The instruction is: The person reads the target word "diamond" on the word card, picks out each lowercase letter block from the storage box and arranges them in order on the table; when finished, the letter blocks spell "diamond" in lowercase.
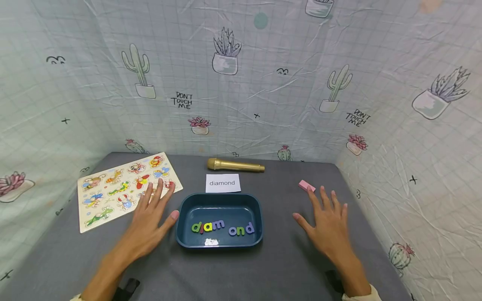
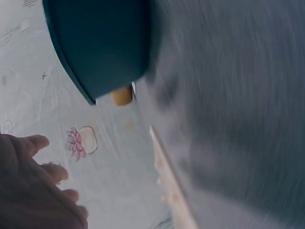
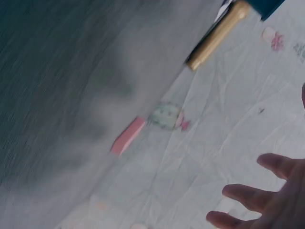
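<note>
In the head view a dark blue tray (image 1: 218,242) stands between the two hands, with letters in two groups, "diam" (image 1: 208,226) and "ond" (image 1: 241,229). My left hand (image 1: 148,228), fingers spread and holding nothing, is just left of the tray and overlaps the insect puzzle board (image 1: 105,200). On the right, my right hand (image 1: 328,228) is likewise spread, with a pink eraser-like block (image 1: 306,186) near its index fingertip. The right wrist view shows this pink block (image 3: 127,136) apart from the fingers (image 3: 250,196).
Behind the tray lies a white card (image 1: 223,183) printed "diamond". A gold microphone (image 1: 236,165) lies farther back. Patterned cloth (image 1: 256,96) hangs around the back and sides of the grey table (image 1: 211,276).
</note>
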Motion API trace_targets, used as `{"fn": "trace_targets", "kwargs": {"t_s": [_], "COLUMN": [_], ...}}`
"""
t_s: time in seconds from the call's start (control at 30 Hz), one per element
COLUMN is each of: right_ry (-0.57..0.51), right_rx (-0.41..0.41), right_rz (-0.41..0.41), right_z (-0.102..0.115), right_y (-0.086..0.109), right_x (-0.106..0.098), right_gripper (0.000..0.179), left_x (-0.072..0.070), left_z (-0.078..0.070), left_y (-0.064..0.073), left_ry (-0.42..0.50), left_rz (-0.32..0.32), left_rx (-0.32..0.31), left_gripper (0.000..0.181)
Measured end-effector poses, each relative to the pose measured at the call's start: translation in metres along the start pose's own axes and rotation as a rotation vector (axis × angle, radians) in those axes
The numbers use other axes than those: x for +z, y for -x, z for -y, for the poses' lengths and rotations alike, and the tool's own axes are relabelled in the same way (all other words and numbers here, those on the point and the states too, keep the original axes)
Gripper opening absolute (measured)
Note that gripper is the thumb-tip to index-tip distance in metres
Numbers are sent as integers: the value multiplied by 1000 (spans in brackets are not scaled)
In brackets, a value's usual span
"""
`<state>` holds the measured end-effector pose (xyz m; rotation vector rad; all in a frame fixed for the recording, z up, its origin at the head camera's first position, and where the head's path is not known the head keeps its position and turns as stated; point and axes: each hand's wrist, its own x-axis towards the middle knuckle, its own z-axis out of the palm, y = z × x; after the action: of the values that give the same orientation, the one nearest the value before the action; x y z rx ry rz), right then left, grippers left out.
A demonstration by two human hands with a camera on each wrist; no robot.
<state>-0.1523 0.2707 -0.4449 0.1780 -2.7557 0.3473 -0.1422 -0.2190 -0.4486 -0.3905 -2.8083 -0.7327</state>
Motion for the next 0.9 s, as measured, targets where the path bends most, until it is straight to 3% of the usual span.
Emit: {"fn": "trace_targets", "kwargs": {"t_s": [0.3, 0.5, 0.57, 0.7, 0.9], "right_ry": [-160, -256, -277, -319, -339], "right_rx": [-140, -203, -231, -282, -314], "right_rz": [-135, -160, -166, -159, -119], "right_z": [39, 68, 77, 96, 123], "right_y": [-7, -9, -10, -12, -13], "right_x": [12, 20, 21, 22, 24], "right_gripper": [89, 89, 89, 88, 86], "left_x": [13, 29, 34, 41, 48], "left_z": [-8, -13, -14, -16, -18], "left_y": [11, 17, 17, 18, 20], "left_ry": [571, 969, 1074, 1180, 1229], "left_rz": [27, 120, 132, 123, 112], "left_rx": [-142, -414, -464, -490, -488], "left_gripper": [60, 60, 59, 59, 58]}}
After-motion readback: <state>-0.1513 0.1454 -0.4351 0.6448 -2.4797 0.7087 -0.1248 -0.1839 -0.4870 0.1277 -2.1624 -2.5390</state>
